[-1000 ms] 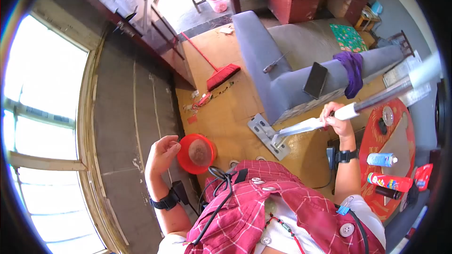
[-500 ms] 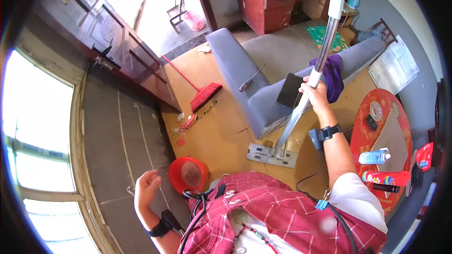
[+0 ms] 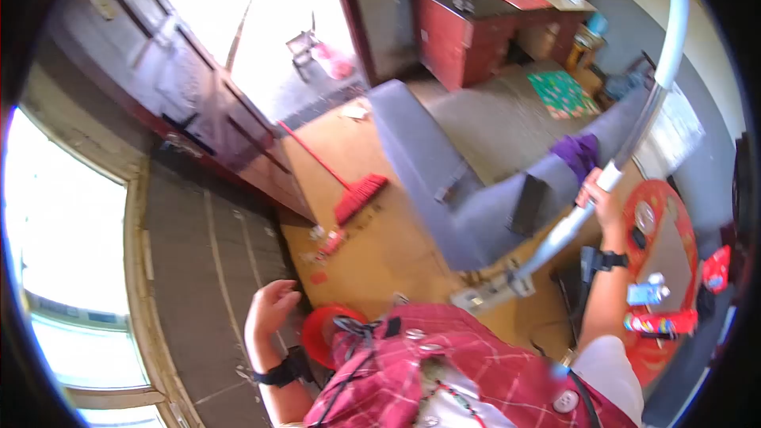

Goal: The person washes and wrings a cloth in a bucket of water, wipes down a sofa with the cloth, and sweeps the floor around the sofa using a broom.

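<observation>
My right hand is wrapped round the white grip of a flat mop, whose pole leans up to the right. Its flat rectangular head has no cloth visible and is just in front of my body, low over or on the floor; motion blur hides which. My left hand is raised at my left side, loosely curled with nothing in it. Below that hand stands a red bucket, partly covered by my shirt. A red broom lies on the floor ahead, beside scattered debris.
A grey sofa stands ahead, with a dark flat object and a purple cloth on it. At right is a red round table bearing bottles. A wooden door stands open at left; a red desk is behind.
The mop and my right hand have shifted right in view, its pole tilting further right. My left hand has moved slightly right. The camera view has turned, so the room sits lower and further right.
</observation>
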A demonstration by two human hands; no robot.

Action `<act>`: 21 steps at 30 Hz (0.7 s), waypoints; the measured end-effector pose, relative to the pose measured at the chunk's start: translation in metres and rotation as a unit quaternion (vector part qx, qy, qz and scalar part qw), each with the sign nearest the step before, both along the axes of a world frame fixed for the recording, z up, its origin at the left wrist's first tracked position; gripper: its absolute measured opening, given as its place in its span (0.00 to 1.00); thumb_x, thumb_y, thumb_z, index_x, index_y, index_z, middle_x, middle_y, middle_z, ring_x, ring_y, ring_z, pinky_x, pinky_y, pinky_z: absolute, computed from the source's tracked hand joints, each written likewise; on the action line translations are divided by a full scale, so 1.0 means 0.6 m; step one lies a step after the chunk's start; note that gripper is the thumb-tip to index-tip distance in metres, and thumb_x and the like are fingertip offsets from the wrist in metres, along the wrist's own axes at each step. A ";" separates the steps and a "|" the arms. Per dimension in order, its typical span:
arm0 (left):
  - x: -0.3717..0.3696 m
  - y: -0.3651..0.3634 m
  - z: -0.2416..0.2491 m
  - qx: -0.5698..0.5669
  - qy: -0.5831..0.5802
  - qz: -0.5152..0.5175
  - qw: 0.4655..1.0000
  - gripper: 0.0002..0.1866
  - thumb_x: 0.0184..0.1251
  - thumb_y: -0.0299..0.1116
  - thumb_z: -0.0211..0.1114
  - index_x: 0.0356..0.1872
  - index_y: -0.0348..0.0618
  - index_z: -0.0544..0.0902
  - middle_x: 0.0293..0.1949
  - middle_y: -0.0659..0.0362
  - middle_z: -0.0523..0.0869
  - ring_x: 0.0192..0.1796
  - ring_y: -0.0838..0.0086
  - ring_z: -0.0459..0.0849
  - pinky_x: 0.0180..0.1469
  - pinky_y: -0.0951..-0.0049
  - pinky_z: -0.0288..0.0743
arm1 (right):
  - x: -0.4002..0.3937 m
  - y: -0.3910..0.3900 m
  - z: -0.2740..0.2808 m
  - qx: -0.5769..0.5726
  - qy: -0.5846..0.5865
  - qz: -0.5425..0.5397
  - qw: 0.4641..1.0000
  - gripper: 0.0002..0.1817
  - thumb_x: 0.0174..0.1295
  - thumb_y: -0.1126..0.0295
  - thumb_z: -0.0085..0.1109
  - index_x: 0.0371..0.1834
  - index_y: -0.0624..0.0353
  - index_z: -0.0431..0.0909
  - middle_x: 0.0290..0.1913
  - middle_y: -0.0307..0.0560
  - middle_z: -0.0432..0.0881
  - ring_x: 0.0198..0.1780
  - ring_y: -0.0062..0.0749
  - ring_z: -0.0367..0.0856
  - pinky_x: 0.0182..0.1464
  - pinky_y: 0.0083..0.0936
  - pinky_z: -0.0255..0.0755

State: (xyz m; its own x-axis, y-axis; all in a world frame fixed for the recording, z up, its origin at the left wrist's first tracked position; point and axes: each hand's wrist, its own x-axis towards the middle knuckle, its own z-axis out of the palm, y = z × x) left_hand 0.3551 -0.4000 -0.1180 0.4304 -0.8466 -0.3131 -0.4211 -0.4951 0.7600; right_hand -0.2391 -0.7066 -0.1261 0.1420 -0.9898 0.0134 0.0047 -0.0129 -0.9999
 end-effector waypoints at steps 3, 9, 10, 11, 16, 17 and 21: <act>0.048 -0.075 -0.005 -0.003 -0.031 -0.049 0.998 0.17 0.56 0.33 0.66 0.46 0.35 0.82 0.30 0.56 0.85 0.32 0.78 0.81 0.37 0.74 0.76 | 0.002 -0.051 -0.043 0.030 0.069 0.040 0.996 0.07 0.55 0.73 0.56 0.27 0.53 0.66 0.21 0.39 0.73 0.21 0.26 0.73 0.28 0.25 0.71; 0.115 -0.167 -0.067 -0.004 0.008 -0.087 0.996 0.15 0.60 0.32 0.67 0.46 0.35 0.81 0.29 0.65 0.82 0.33 0.82 0.77 0.37 0.78 0.74 | -0.087 -0.043 -0.192 -0.010 0.120 -0.194 0.974 0.09 0.53 0.71 0.57 0.37 0.60 0.75 0.28 0.36 0.72 0.29 0.20 0.71 0.34 0.20 0.65; 0.122 -0.177 -0.076 0.010 0.020 -0.094 0.995 0.16 0.60 0.33 0.67 0.47 0.35 0.81 0.29 0.65 0.82 0.33 0.82 0.77 0.37 0.78 0.74 | -0.099 -0.040 -0.205 0.001 0.127 -0.237 0.963 0.10 0.55 0.72 0.56 0.39 0.61 0.75 0.32 0.37 0.73 0.33 0.22 0.71 0.38 0.22 0.66; 0.130 -0.192 -0.078 0.026 0.031 -0.101 0.994 0.17 0.60 0.33 0.67 0.47 0.35 0.81 0.29 0.65 0.82 0.32 0.82 0.77 0.37 0.78 0.74 | -0.105 -0.036 -0.215 0.015 0.132 -0.279 0.951 0.11 0.56 0.72 0.56 0.41 0.62 0.75 0.36 0.39 0.74 0.37 0.23 0.71 0.43 0.24 0.66; 0.150 -0.251 -0.053 0.069 -0.036 -0.073 0.994 0.19 0.58 0.40 0.67 0.47 0.37 0.82 0.33 0.58 0.85 0.36 0.75 0.81 0.41 0.75 0.75 | -0.122 -0.076 -0.322 -0.059 0.195 -0.352 0.914 0.18 0.59 0.72 0.55 0.51 0.71 0.74 0.51 0.51 0.78 0.54 0.37 0.74 0.60 0.31 0.64; 0.157 -0.270 -0.046 0.083 -0.051 -0.060 0.993 0.21 0.57 0.43 0.67 0.46 0.39 0.82 0.36 0.53 0.86 0.40 0.69 0.84 0.45 0.71 0.77 | -0.128 -0.084 -0.339 -0.056 0.192 -0.384 0.902 0.20 0.59 0.72 0.55 0.52 0.73 0.73 0.53 0.53 0.77 0.56 0.38 0.74 0.62 0.32 0.63; 0.182 -0.340 -0.048 0.075 -0.043 -0.071 0.994 0.21 0.55 0.43 0.67 0.46 0.39 0.83 0.35 0.54 0.86 0.39 0.68 0.84 0.44 0.70 0.77 | -0.150 -0.084 -0.390 -0.068 0.218 -0.417 0.880 0.24 0.56 0.72 0.59 0.55 0.73 0.71 0.52 0.55 0.77 0.54 0.39 0.75 0.61 0.32 0.64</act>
State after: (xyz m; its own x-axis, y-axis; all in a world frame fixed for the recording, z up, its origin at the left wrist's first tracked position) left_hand 0.4645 -0.6037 -0.1471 0.3403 -0.8472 -0.4080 -0.5558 -0.5312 0.6395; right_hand -0.3292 -0.7567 -0.3603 -0.6124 -0.7451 0.2641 -0.4467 0.0505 -0.8932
